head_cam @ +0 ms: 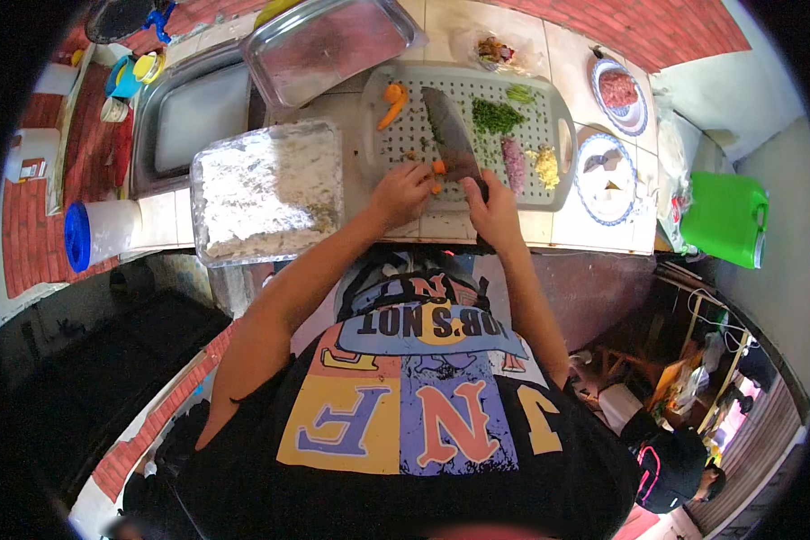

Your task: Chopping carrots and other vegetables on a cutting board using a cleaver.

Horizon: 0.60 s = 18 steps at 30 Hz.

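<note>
My right hand (496, 212) grips the handle of a broad kitchen knife (453, 128), its dark blade pointing away over a pale cutting board (391, 145). The fingers of my left hand (403, 192) are bunched against a small carrot piece (439, 167) beside the blade. Another orange bit (436, 190) lies near the thumb. Larger carrot pieces (395, 108) rest at the board's far left. To the right of the knife sit chopped dark greens (498, 116), light green slices (520, 94), a strip of minced purple onion (513, 165) and yellowish minced bits (545, 167).
A foil-like covered tray (263, 192) stands left of the board, with a metal pan (334, 50) behind it and a sink (199, 121) beyond. On the right are a bowl of ground meat (617, 89), a patterned plate (606, 179) and a green jug (722, 219). People are behind me.
</note>
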Available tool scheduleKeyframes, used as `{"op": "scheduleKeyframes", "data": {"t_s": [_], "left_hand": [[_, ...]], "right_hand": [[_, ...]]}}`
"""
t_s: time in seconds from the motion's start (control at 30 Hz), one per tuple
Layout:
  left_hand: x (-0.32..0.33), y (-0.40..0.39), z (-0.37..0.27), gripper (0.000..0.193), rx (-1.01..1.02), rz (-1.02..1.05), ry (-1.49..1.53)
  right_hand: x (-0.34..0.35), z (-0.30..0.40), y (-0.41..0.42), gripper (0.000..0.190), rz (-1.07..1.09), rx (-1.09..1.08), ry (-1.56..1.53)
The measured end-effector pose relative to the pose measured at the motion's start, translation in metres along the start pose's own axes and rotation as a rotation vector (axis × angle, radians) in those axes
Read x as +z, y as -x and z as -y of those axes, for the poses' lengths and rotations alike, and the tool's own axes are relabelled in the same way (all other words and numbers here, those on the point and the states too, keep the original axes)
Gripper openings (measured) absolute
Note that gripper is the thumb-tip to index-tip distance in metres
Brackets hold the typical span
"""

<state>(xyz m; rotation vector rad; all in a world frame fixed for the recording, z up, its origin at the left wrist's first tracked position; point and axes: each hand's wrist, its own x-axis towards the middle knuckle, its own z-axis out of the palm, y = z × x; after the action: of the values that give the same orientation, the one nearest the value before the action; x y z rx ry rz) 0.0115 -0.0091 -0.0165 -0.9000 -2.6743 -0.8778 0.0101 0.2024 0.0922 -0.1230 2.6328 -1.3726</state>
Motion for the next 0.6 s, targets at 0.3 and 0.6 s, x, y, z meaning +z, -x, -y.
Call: {"op": "scheduleKeyframes", "data": {"t_s": [0.3, 0.6], "left_hand": [[0.008, -0.030, -0.014, 0.013, 0.073, -0.003, -0.257], [0.015, -0.076, -0.027, 0.031, -0.222, 0.026, -0.138]], "right_hand": [[-0.041, -0.032, 0.025, 0.028, -0.103, 0.035, -0.039], [-0.080, -0.070, 0.053, 0.025, -0.126, 0.083, 0.009]]}}
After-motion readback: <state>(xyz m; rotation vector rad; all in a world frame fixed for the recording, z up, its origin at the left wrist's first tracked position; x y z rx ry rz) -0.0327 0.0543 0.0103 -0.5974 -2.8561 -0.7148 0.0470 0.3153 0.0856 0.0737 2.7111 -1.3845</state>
